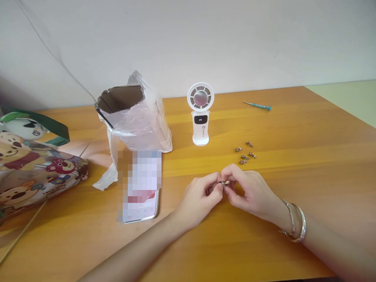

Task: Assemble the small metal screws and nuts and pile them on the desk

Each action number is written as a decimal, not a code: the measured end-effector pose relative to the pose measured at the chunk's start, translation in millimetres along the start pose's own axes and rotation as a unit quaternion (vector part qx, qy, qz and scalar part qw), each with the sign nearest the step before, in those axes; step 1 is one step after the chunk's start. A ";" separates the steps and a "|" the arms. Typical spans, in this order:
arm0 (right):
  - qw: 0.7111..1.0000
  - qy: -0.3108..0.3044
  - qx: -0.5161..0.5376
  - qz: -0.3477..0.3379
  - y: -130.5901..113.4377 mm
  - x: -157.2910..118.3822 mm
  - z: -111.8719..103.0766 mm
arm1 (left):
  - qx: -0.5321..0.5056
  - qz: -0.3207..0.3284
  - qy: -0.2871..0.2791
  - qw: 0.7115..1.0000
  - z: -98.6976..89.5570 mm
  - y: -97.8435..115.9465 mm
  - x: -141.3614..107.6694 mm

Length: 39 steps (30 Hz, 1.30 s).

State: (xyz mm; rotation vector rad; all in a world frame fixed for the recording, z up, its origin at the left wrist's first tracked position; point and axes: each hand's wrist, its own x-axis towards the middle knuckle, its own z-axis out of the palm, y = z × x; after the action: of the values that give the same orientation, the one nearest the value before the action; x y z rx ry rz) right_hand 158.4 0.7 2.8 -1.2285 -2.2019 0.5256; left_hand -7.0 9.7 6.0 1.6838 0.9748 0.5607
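Observation:
Just above the wooden table, my left hand (pixel 197 200) and my right hand (pixel 253 191) meet at the fingertips. Both pinch one small metal bolt (pixel 225 183), partly hidden by the thumbs and fingers; its exact type is hard to make out. My right wrist wears a bracelet and a bangle. Beyond the hands lie several similar small metal bolts (pixel 252 155), loose in a group on the tabletop.
A white handheld fan (pixel 200 125) stands upright behind the hands. A small teal-handled screwdriver (pixel 261 106) lies at the back right. Leftward are a blurred phone (pixel 143 209), a plastic-wrapped cardboard box (pixel 138 125) with an open top, and a cartoon-print bag (pixel 44 176).

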 end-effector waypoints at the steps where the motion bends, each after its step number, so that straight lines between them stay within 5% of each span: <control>1: 1.000 -0.011 0.015 0.004 0.7 -0.1 -1.6 | -0.006 0.002 -0.003 1.000 -1.0 -0.5 0.7; 20: 0.993 -0.038 -0.113 -0.010 1.9 -2.3 -4.1 | 0.045 0.013 -0.041 0.998 -5.8 -3.2 4.5; 30: 0.977 -0.160 0.084 0.116 -11.5 -1.0 -16.9 | 0.048 0.007 -0.038 0.998 -5.2 -3.3 2.8; 33: 0.983 -0.126 0.076 0.108 -9.8 -1.6 -15.9 | -0.007 0.004 -0.040 0.999 -7.2 -3.7 3.9; 39: 0.993 0.021 -0.105 -0.053 -1.4 -4.5 -8.2 | -0.073 -0.005 -0.055 0.996 -10.4 -3.2 2.1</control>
State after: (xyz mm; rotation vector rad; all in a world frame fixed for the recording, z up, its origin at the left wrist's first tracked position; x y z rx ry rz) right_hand 164.7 -3.4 8.7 -1.2067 -2.3173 0.2295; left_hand -14.9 17.5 6.3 1.5633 0.8421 0.5146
